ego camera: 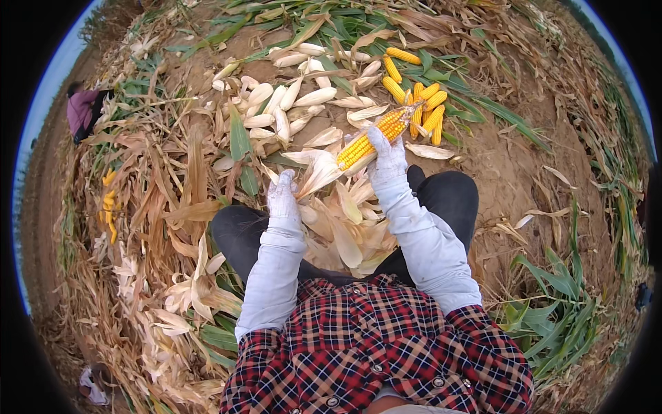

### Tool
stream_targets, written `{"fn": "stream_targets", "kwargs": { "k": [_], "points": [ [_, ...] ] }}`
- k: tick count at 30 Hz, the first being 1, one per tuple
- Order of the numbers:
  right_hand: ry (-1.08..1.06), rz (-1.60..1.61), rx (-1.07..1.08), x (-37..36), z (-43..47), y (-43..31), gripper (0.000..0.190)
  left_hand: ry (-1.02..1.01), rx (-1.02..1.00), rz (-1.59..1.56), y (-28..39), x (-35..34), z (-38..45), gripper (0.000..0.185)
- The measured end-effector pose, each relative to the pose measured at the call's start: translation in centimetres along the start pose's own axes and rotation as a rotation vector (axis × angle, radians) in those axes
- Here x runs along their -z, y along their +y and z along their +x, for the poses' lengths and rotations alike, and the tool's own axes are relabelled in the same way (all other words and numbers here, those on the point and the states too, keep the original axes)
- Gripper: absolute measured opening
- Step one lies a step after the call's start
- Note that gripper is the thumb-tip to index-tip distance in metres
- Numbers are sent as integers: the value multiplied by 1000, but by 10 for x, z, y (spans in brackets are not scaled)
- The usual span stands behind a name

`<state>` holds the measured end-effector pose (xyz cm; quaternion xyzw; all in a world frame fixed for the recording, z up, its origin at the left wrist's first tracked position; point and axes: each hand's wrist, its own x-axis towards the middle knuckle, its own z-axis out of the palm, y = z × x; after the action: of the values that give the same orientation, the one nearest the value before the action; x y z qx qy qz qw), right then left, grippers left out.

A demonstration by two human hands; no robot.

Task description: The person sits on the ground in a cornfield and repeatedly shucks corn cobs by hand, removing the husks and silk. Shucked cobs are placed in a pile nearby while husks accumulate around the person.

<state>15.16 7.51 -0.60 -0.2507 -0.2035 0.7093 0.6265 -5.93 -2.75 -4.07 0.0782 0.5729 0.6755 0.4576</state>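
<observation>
My right hand (388,155), in a white glove, grips a partly husked ear of corn (362,147) in front of my knees. Yellow kernels show along most of it, and its dry silk tip points up and to the right. Pale husk (318,173) is peeled back from its lower left end. Next to that husk, my gloved left hand (283,196) has its fingers curled around a strip of husk; they partly hide their hold. Loose dry husks (346,227) lie heaped between my legs.
Beyond my hands lie several ears still in husk (282,106). Bare yellow cobs (424,106) are piled to their right, with more cobs (108,207) far left. Dry stalks (194,165) cover the left ground; green leaves (558,305) lie right. Another person (83,111) is at the far left.
</observation>
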Motion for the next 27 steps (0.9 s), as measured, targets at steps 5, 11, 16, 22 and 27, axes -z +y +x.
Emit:
{"fn": "stream_targets", "kwargs": {
  "k": [5,11,16,22,27],
  "points": [
    [-42,-81,61,9,5,4,58,-54,-143,619,-8,25,12,36],
    [-196,-228,85,0,-2,-4,67,89,-347,754,29,51,29,47],
    [-325,-288,-52,4,-6,0,73,-96,-753,982,95,-27,-14,37],
    [-411,-223,-216,-4,-14,-6,77,-499,-395,805,112,-87,-33,34],
    [-360,-407,-199,5,-12,3,81,-655,-450,795,109,-109,-32,40]
  ]
}}
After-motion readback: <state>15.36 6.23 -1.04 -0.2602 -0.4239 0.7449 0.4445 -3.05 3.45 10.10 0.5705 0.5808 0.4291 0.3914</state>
